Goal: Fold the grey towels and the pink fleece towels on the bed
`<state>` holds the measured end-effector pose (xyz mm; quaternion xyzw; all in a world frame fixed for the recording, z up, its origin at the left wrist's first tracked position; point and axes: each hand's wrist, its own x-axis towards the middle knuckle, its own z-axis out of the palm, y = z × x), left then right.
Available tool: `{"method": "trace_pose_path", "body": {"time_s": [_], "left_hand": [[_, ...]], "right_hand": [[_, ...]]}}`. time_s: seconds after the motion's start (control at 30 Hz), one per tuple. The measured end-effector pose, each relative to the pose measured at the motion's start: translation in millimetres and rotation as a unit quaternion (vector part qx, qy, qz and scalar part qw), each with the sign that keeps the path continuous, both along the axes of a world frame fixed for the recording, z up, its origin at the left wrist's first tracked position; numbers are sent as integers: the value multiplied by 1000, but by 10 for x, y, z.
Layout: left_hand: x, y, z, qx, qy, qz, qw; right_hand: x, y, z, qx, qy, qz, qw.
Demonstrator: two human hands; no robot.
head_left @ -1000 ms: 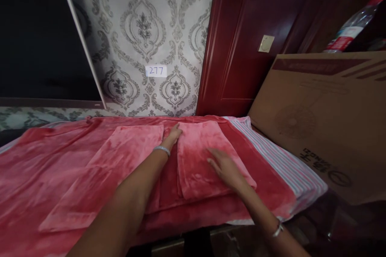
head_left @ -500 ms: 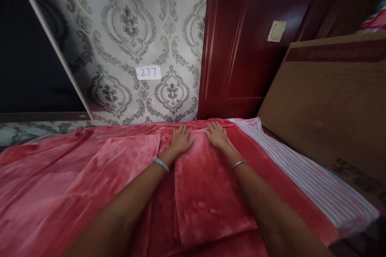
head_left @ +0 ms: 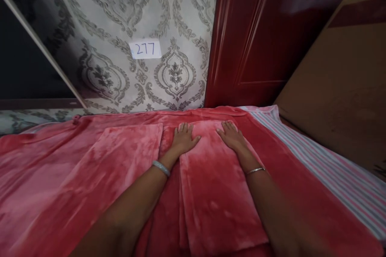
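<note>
A folded pink-red fleece cloth [head_left: 217, 192] lies on a red blanket [head_left: 51, 176] that covers the surface in front of me. My left hand [head_left: 183, 138] rests flat on the cloth's far left corner, fingers spread. On the far right corner my right hand [head_left: 231, 135] lies flat as well, fingers stretched out. Neither hand holds anything. A second folded pink cloth [head_left: 120, 160] lies to the left, beside my left forearm. Each wrist wears a bangle.
Patterned grey wallpaper with a label reading 277 [head_left: 144, 49] stands behind the surface. A dark red door [head_left: 256, 36] is at the back right, a big cardboard box [head_left: 340, 88] leans on the right, and a striped sheet [head_left: 325, 168] shows under the blanket. A dark screen [head_left: 21, 64] sits left.
My right hand slid from the middle of the folded cloth up to its far right corner. The left hand stayed at the far left corner. The camera moved closer and lower.
</note>
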<state>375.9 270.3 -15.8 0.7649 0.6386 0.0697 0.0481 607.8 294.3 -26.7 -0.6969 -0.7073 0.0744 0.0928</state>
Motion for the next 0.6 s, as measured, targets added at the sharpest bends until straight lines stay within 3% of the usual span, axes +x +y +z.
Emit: {"method": "trace_pose_path", "body": {"time_s": [0.2, 0.37, 0.5, 0.6], "left_hand": [[13, -51, -17, 8, -30, -10, 999], [-33, -71, 222, -62, -82, -21, 995], [-108, -209, 398, -42, -99, -41, 993], [-176, -395, 348, -18, -99, -65, 993]], "right_hand": [[-38, -91, 16, 7, 5, 0, 1000], [-131, -250, 292, -10, -2, -10, 1000], [-224, -714, 481, 2, -2, 8, 1000], [-370, -1328, 363, 41, -12, 89, 995]]}}
